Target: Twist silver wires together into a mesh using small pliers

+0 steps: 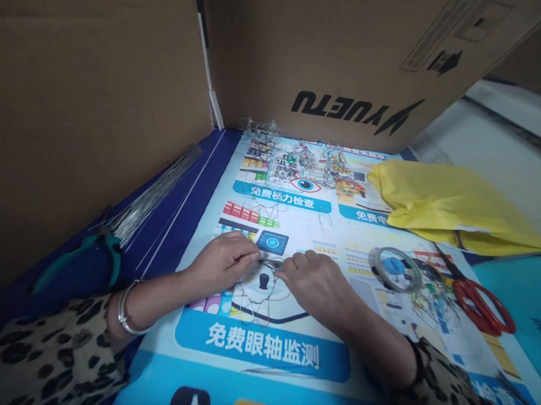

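Note:
Over the printed sheet, my left hand (225,258) pinches one end of a short bunch of thin silvery wire (269,263). My right hand (316,283) has its fingers closed on the other end, a small gap away. Below the hands a thin wire loop (258,302) droops toward the sheet; whether it joins the held bunch I cannot tell. Teal-handled pliers (118,260) lie left of my left forearm, beside a bundle of straight wires (155,194). To the right of my right hand are a roll of clear tape (396,270) and red-handled scissors (481,306).
Cardboard box panels (88,73) stand along the left and back. Tangled fine wires (332,162) lie at the sheet's far end. A yellow bag (449,201) rests at the right, above a turquoise bag (529,309). The printed sheet (202,292) covers the work surface.

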`<action>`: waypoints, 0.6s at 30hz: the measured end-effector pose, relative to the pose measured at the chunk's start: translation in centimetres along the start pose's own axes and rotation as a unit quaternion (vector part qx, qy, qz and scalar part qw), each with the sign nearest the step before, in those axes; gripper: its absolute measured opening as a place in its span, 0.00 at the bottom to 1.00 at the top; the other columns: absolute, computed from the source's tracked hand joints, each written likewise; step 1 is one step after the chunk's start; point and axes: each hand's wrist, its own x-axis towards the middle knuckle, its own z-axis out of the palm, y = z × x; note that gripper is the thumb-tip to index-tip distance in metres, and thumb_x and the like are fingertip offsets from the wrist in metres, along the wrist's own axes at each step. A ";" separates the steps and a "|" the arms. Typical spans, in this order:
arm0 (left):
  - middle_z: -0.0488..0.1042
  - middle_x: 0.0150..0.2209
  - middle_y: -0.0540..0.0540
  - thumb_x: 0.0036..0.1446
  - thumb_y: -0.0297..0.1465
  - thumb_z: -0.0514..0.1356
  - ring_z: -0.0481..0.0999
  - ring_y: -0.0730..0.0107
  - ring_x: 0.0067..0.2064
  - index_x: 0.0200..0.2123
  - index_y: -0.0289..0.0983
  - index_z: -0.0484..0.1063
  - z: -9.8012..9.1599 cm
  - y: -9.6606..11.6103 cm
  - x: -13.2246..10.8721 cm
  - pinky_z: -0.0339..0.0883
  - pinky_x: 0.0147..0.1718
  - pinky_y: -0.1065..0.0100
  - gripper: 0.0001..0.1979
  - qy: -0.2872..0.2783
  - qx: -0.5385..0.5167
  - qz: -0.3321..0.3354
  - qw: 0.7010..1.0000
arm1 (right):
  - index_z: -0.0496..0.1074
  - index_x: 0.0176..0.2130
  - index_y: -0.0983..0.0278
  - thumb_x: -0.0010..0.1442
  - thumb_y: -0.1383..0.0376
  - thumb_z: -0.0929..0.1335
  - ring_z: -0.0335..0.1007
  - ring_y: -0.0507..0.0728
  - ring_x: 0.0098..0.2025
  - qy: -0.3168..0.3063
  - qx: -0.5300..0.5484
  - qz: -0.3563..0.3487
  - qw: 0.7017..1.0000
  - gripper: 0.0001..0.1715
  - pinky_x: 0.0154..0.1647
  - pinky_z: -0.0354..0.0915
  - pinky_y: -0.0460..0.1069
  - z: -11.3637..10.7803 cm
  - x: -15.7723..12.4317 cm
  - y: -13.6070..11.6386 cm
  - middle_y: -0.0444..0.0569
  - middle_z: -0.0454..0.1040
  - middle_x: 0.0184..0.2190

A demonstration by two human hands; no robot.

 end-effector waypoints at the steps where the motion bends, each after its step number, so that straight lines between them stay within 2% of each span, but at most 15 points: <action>1: 0.71 0.27 0.48 0.61 0.29 0.50 0.67 0.70 0.32 0.31 0.34 0.71 0.0 0.0 0.0 0.60 0.35 0.68 0.12 -0.001 0.001 0.000 1.000 | 0.66 0.29 0.64 0.63 0.59 0.60 0.59 0.55 0.27 -0.001 0.000 0.000 1.000 0.15 0.25 0.42 0.50 0.0 0.0 0.0 0.48 0.67 0.23; 18: 0.73 0.29 0.47 0.61 0.30 0.51 0.68 0.69 0.34 0.34 0.34 0.72 0.0 0.0 0.0 0.61 0.36 0.67 0.11 0.001 0.003 -0.001 1.000 | 0.66 0.29 0.65 0.62 0.59 0.60 0.60 0.55 0.27 -0.019 0.004 0.007 1.000 0.15 0.25 0.41 0.49 -0.2 0.1 -0.1 0.48 0.68 0.23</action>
